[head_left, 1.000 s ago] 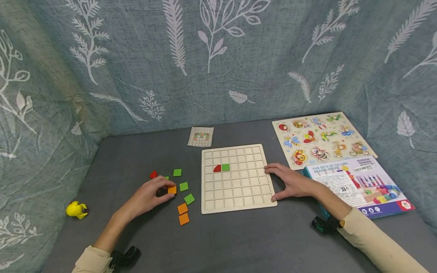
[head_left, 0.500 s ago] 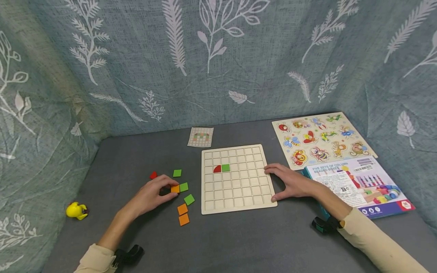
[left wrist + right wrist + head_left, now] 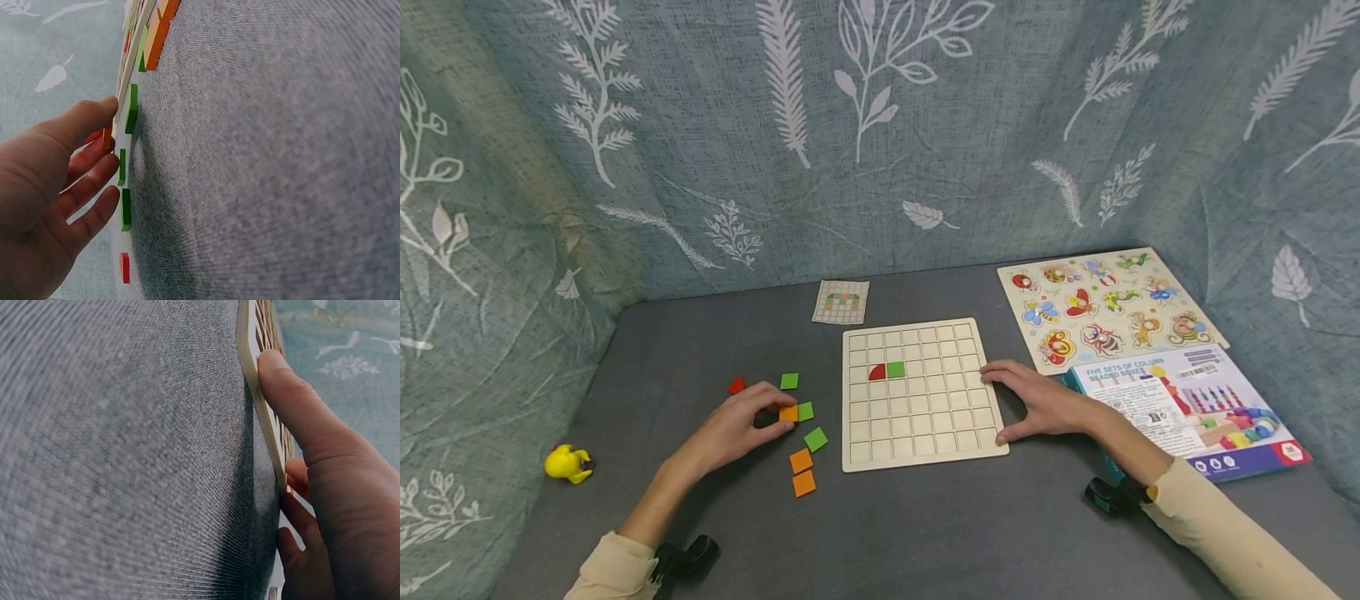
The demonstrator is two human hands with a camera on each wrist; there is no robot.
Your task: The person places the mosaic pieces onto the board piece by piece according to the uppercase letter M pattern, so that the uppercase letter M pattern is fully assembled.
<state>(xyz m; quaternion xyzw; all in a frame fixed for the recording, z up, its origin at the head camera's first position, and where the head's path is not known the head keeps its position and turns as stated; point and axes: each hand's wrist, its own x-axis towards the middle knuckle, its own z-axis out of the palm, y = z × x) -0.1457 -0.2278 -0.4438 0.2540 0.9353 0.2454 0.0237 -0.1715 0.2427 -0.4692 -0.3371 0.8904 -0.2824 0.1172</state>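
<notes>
My left hand [image 3: 737, 427] pinches an orange square tile [image 3: 787, 413] between thumb and fingertips. In the left wrist view this tile [image 3: 107, 136] shows edge-on, raised above the table. Just beyond it lies a green square tile [image 3: 806, 411], partly overlapped in the head view. Other green tiles [image 3: 816, 439], two orange tiles [image 3: 802, 482] and a red piece [image 3: 737, 385] lie around the hand. My right hand [image 3: 1037, 402] rests on the right edge of the wooden grid board [image 3: 917, 461], thumb near its front corner. A red quarter-circle [image 3: 878, 372] and a green square [image 3: 896, 369] sit side by side on the board.
Behind the board lies a small pattern card [image 3: 841, 302]. An insect puzzle board [image 3: 1101, 300] and a beaded-boxes carton [image 3: 1195, 408] stand at the right, the carton beside my right forearm. A yellow toy duck [image 3: 568, 462] is at the far left.
My left hand has moved slightly to the right with the orange tile, which now overlaps a green tile in the head view. The right hand and the board have stayed put.
</notes>
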